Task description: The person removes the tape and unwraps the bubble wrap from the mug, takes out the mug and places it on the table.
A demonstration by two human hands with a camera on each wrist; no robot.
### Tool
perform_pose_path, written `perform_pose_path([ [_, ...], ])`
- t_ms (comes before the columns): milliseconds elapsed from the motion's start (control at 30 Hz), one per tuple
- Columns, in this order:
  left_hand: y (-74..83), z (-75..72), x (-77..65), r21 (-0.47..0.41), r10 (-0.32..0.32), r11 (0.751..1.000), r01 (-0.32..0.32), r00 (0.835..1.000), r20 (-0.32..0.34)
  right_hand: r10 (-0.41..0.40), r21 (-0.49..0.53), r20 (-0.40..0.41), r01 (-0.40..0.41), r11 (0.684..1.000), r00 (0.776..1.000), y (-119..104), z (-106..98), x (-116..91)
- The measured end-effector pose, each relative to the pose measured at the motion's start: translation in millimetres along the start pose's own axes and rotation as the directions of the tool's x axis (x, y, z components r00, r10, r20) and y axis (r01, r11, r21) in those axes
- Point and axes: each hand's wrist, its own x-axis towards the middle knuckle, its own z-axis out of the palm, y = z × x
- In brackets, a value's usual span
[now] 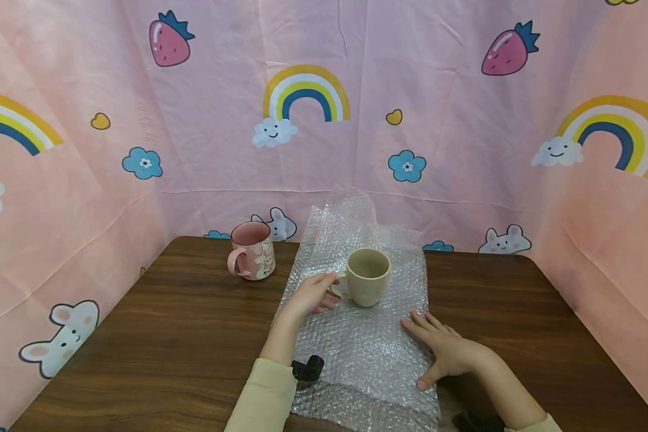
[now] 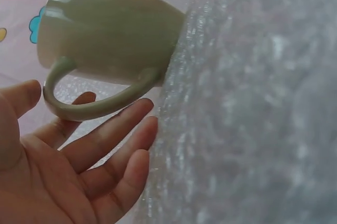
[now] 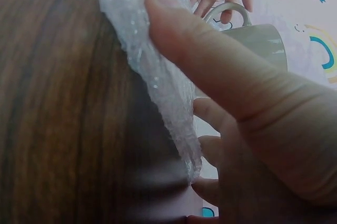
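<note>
A plain beige mug [image 1: 367, 279] stands upright on a long sheet of bubble wrap [image 1: 364, 348], its handle pointing left. My left hand [image 1: 314, 294] is at that handle [image 2: 89, 109], thumb on one side and loosely extended fingers on the other; the palm shows in the left wrist view. Spread over the right edge of the wrap, my right hand [image 1: 448, 348] rests with its fingers out and the thumb [image 3: 210, 56] toward the near end. From the right wrist, the mug shows partly behind this thumb.
A pink mug [image 1: 254, 252] with a white pattern stands at the back left of the dark wooden table [image 1: 156, 348]. The wrap's far end leans up against a printed pink cloth [image 1: 324, 162] behind the table. Black wrist cameras [image 1: 309, 368] sit at both wrists.
</note>
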Motion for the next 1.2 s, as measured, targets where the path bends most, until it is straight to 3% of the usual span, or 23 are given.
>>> perform_pose_path([
  [267, -0.1, 3.5, 0.3, -0.083, 0.001, 0.997, 0.003, 0.999, 0.039, -0.006, -0.007, 0.004, 0.006, 1.0, 1.0, -1, -3, -1],
  [533, -6.4, 1.8, 3.7, -0.224, -0.038, 0.973, 0.063, 0.993, 0.115, -0.012, -0.02, 0.007, 0.013, 1.0, 1.0, 0, -3, 0],
  [867, -2.5, 3.0, -1.9, -0.169, -0.019, 0.984, 0.048, 0.985, 0.172, -0.019, -0.009, 0.01, 0.019, 1.0, 1.0, 1, -3, 0],
  [1200, 7.2, 14.8, -3.9, -0.124, -0.058, 0.99, 0.066, 0.996, 0.067, -0.023, -0.019, 0.011, 0.023, 1.0, 1.0, 2, -3, 0],
])
